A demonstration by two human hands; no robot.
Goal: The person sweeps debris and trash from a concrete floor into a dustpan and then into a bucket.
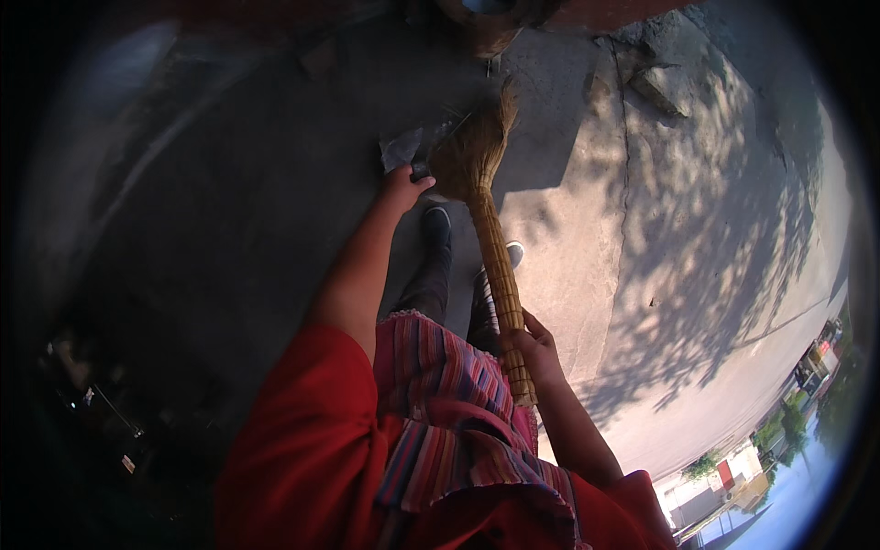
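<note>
A straw broom with a long, bound handle slants up from my waist, its bristles fanning out at the far end. My right hand is closed around the lower part of that handle. Farther ahead, my left hand is closed on a short dark handle right beside the bristles. What the handle belongs to is mostly hidden by the broom and shade. A pale, translucent sheet-like piece shows just beyond my left hand; whether it is joined to the handle I cannot tell.
My shoes stand on a concrete floor, shaded on the left and sunlit on the right. A rock lies at the far right, past a crack. A rounded reddish-brown object stands at the top edge.
</note>
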